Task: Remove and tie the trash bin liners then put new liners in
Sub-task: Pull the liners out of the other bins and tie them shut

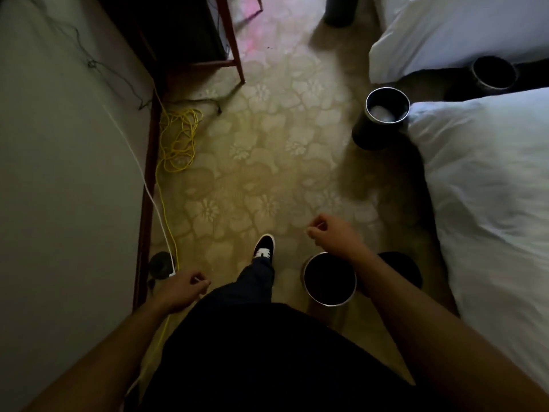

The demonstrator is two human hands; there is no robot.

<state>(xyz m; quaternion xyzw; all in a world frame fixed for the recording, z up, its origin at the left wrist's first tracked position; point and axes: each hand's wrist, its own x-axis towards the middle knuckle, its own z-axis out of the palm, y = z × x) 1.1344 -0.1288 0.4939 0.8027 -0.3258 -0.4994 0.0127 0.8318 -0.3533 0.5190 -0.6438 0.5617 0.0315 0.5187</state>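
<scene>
A round metal bin (309, 295) with a dark inside stands on the carpet by my right leg. My right hand (331, 233) hovers just beyond its far rim, fingers curled in, holding nothing. My left hand (184, 288) hangs by my left thigh with loosely curled fingers and nothing in it. Further ahead on the right a second bin (386, 93) stands against the bed corner with something pale and crumpled inside. A third bin (493, 74) sits in the dark gap between the two beds. A dark fourth bin (340, 10) is at the top edge.
White bedding (487, 203) fills the right side, with another bed (457, 31) beyond. The wall (59, 173) runs along the left, with a yellow cable (178, 138) and a white cable (148, 188) on the floor. A wooden table leg (236, 55) stands ahead left. Patterned carpet (267, 159) lies between.
</scene>
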